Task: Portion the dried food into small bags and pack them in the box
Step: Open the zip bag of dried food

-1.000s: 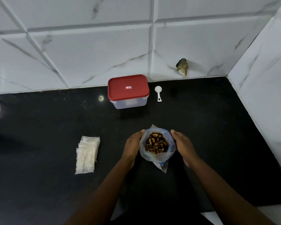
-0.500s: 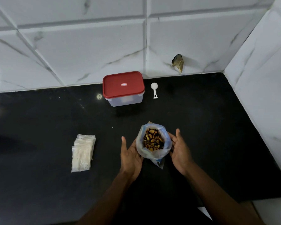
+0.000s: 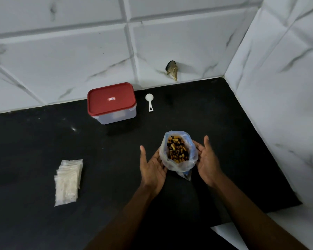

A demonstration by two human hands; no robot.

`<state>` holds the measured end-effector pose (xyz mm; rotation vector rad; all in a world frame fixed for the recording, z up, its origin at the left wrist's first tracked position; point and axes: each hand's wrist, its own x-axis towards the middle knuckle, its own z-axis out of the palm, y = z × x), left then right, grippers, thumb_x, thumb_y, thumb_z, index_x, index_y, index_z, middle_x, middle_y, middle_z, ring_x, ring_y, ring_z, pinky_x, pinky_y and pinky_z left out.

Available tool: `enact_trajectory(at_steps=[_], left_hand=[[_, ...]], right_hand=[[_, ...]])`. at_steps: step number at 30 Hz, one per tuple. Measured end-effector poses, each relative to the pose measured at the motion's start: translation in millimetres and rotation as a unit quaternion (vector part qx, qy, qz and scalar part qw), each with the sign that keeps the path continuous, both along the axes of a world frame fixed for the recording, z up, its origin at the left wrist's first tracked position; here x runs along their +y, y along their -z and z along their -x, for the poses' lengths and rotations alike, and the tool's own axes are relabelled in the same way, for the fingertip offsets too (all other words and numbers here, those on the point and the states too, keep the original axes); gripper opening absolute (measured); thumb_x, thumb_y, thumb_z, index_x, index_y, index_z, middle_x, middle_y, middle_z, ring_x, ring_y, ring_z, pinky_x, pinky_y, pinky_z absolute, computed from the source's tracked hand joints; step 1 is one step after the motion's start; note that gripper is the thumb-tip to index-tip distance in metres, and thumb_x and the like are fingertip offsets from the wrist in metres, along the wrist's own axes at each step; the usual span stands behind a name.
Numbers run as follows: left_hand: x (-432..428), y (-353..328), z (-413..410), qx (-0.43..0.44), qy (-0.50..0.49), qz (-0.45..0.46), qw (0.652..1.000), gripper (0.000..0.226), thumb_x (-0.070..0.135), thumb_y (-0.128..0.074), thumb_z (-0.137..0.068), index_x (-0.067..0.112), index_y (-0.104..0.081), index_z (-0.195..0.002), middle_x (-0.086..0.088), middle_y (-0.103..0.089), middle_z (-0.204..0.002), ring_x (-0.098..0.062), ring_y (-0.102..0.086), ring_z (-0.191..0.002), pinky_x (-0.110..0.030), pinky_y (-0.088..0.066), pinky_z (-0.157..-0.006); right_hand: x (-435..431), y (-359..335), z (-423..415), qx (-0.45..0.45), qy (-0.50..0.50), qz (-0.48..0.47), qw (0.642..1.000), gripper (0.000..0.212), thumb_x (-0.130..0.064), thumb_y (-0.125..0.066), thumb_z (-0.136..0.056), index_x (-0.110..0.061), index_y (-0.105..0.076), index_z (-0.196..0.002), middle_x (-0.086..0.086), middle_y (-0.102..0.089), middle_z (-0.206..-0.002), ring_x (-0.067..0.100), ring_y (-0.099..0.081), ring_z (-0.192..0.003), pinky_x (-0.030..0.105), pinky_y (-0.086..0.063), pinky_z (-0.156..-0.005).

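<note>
2 hands flank the open bag (image 3: 177, 165) of dried food (image 3: 177, 149) standing on the black worktop (image 3: 116, 177); we see left hand (image 3: 153, 167) and right hand (image 3: 207, 160) palms-up, fingers spread, each grip loose and holding nothing. Red-lidded box (image 3: 112, 103) sits closed at the back wall, white scoop (image 3: 149, 101) just beside it. Stack of small bags (image 3: 68, 181) lies well apart, left.

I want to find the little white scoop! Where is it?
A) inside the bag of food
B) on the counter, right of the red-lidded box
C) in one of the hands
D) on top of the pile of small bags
B: the white scoop lies on the black counter just right of the red-lidded box, apart from it, far from the bag of dried food between the hands.
</note>
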<state>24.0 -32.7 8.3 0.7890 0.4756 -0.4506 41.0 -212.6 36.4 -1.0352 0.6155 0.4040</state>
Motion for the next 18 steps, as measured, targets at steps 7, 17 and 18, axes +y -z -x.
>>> enact_trajectory(at_steps=[7, 17, 18], left_hand=[[-38.4, -1.9, -12.1, -0.004, 0.01, -0.007, 1.0, 0.099, 0.084, -0.027, -0.089, 0.009, -0.052, -0.149, -0.016, -0.06, -0.145, -0.03, -0.054, -0.139, -0.05, -0.031, -0.124], [-67.2, -1.2, -23.6, 0.001, 0.008, -0.025, 1.0, 0.096, 0.082, -0.031, -0.088, 0.011, -0.05, -0.15, -0.014, -0.061, -0.144, -0.029, -0.055, -0.138, -0.05, -0.033, -0.123], [-68.1, -0.6, -24.7, 0.001, 0.008, -0.03, 0.999, 0.095, 0.081, -0.032, -0.087, 0.012, -0.05, -0.15, -0.014, -0.062, -0.144, -0.029, -0.056, -0.137, -0.051, -0.033, -0.123]], right_hand=[[-35.4, 4.7, -13.3, 0.013, 0.029, 0.004, 0.999, 0.062, -0.063, -0.025, -0.102, -0.015, -0.058, -0.123, 0.014, -0.064, -0.128, 0.025, -0.064, -0.112, 0.039, -0.054, -0.076], [-63.9, 14.4, -27.7, 0.025, 0.028, 0.008, 0.999, 0.061, -0.066, -0.031, -0.099, -0.02, -0.061, -0.126, 0.014, -0.064, -0.13, 0.031, -0.061, -0.121, 0.045, -0.056, -0.08], [-64.8, 16.2, -27.9, 0.024, 0.026, 0.024, 0.999, 0.059, -0.065, -0.032, -0.1, -0.021, -0.063, -0.124, 0.013, -0.066, -0.128, 0.03, -0.062, -0.119, 0.046, -0.056, -0.082]])
